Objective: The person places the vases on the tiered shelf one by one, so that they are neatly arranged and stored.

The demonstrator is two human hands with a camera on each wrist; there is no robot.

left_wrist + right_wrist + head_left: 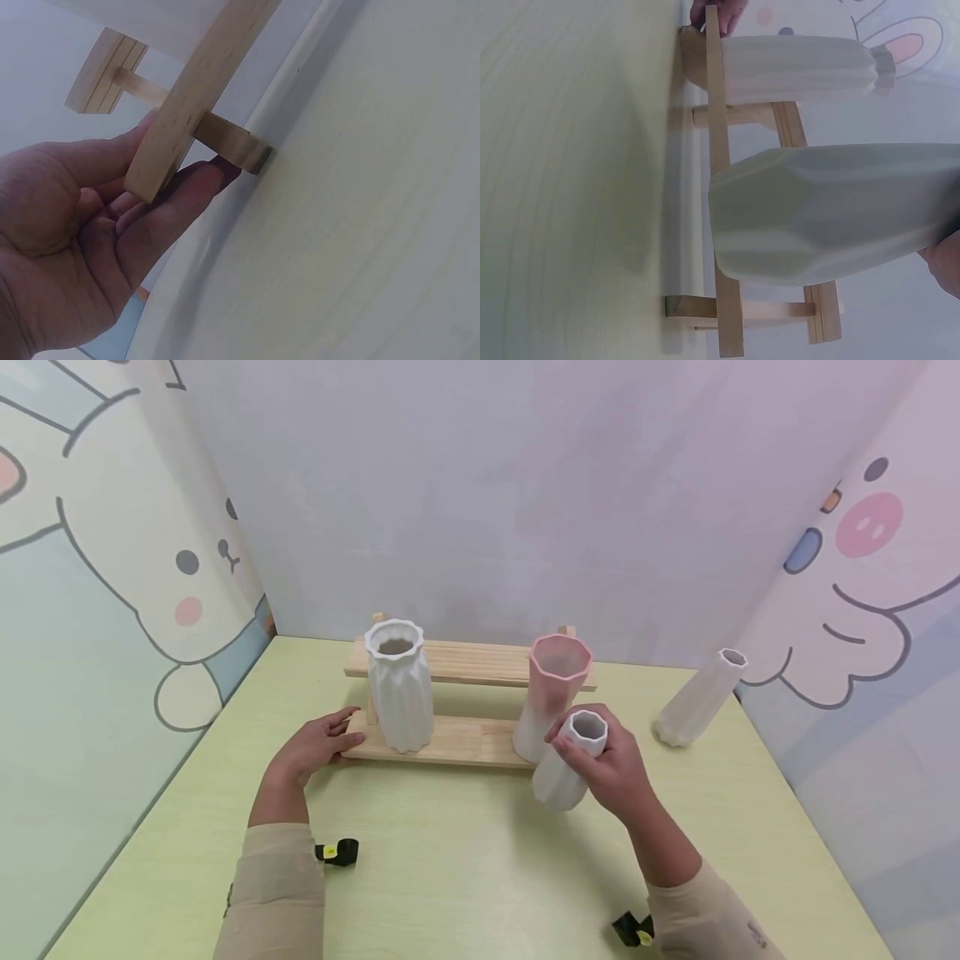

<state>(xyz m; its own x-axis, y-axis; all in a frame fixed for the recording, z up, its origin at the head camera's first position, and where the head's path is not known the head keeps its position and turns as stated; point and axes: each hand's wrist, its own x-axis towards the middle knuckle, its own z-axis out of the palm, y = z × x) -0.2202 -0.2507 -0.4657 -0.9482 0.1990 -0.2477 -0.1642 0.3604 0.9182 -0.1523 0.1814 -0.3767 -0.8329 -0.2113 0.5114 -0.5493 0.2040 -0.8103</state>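
Nearest, the right hand (pixel 611 768) has its grip curled round the neck of a small white vase (pixel 567 760), held just above the table (pixel 465 860). Left of it, the left hand (pixel 315 750) lies with relaxed fingers against the end of the wooden rack (pixel 450 739). Just beyond the right grip stands a pink-topped vase (pixel 551 693); beyond the left, a ribbed white vase (pixel 399 685).

Bare worktop (pixel 465 860) lies open at six o'clock; at twelve the wooden rack (pixel 450 739) blocks passage, its lower shelf seemingly free only between the white ribbed vase (pixel 399 689) and pink-rimmed vase (pixel 551 693)
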